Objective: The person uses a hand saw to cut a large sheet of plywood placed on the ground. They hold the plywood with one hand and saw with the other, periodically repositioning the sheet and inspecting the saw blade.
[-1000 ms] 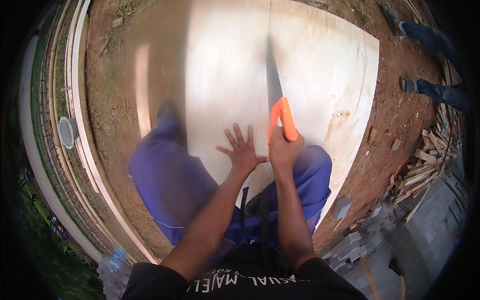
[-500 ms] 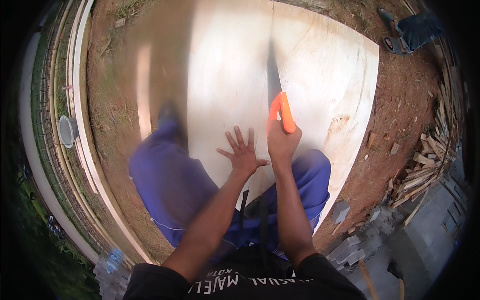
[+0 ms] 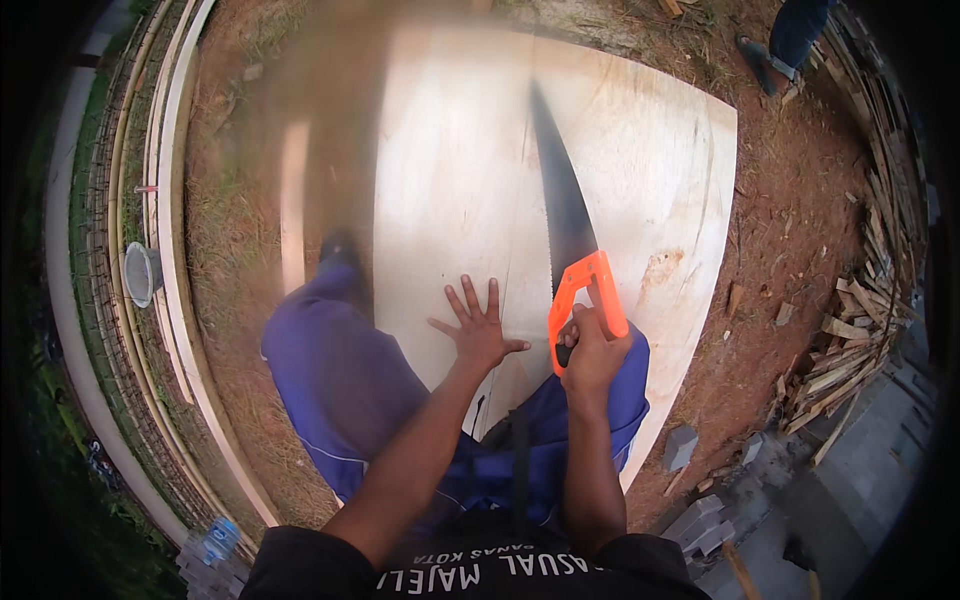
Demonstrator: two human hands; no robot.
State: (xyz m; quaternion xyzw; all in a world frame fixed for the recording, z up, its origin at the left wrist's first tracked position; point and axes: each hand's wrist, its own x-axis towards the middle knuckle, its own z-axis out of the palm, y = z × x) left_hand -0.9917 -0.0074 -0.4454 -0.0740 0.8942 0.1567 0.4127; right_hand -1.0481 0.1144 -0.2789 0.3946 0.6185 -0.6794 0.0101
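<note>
A pale wooden sheet [image 3: 450, 180] spreads beneath both hands and well beyond them. The saw [image 3: 570, 230] reaches forward from the right hand [image 3: 592, 360], which is wrapped around its orange handle. The left hand [image 3: 480, 335] grasps nothing; it lies flat on the sheet, fingers spread, pressing it down. Between the hands runs a thin dark line [image 3: 509, 250]; whether it is drawn or cut I cannot tell all along. The teeth face left, just right of the line, and their contact with the wood is unclear. Good sawing here would want the blade brought onto the line, long even strokes, and the left thumb, which seems to reach across it, drawn clear.

For room, the bare ground [image 3: 780, 190] lies right of the right hand, past the sheet's curved-looking edge, with a wood pile [image 3: 850, 340] farther out. The sheet's left edge is near the left hand. The right knee [image 3: 635, 375] sits just beside the right hand, so the pull stroke looks tightest there.
</note>
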